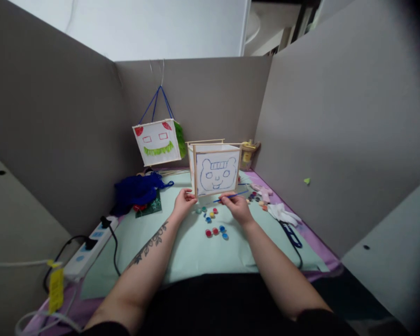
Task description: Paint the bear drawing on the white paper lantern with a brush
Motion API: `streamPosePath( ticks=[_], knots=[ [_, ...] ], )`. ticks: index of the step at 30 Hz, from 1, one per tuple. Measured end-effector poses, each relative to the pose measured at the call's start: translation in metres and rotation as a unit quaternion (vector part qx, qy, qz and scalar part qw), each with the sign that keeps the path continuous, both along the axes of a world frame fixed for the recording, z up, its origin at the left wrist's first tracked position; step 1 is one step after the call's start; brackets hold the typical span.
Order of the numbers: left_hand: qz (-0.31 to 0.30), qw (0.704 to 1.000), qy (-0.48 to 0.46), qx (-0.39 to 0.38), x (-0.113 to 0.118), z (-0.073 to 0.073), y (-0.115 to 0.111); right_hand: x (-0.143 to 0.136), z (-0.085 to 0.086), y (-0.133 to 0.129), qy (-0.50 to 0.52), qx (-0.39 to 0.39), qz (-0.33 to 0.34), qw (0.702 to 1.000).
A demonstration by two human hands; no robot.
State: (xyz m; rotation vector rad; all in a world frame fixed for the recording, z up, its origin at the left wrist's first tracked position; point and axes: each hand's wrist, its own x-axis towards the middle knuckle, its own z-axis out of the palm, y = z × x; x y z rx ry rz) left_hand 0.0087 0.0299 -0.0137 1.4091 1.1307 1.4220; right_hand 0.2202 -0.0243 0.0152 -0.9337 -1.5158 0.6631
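A box-shaped paper lantern [217,173] on a thin wooden frame stands in the middle, its front panel drawn with a blue-outlined animal face. My left hand [184,203] grips the lantern's lower left corner, fingers closed on the frame. A blue paintbrush [241,193] is pinched in my right hand [236,208], just below the panel's lower right edge. Small open paint pots stand on the table in front, among them a red pot [208,233], a blue pot [225,236] and a yellow pot [212,215].
A finished-looking lantern [157,143] hangs at the back left on blue cords. Blue yarn [135,189] lies below it. A power strip [91,247] sits at the left edge. White cloth [283,214] and dark-blue scissors [291,235] lie right. Grey partitions [203,98] enclose the table.
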Motion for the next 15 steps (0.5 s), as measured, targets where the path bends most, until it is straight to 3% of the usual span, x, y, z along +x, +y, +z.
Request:
streamPosePath(
  ticks=[2,5,10,15],
  knots=[
    [0.0,1.0,0.003,-0.002,-0.002,-0.002,0.001,0.011,0.004,-0.008,0.031,0.001,0.001,1.0],
    [-0.003,1.0,0.011,-0.001,-0.003,-0.006,0.002,0.022,0.004,-0.032,-0.015,0.058,-0.004,0.998],
    [-0.007,1.0,0.017,0.002,-0.005,-0.013,0.005,0.019,-0.013,-0.072,-0.104,0.187,-0.032,0.976],
    [-0.006,1.0,0.019,0.003,-0.006,-0.015,0.006,0.017,-0.02,-0.075,-0.16,0.206,-0.038,0.965]
  ],
)
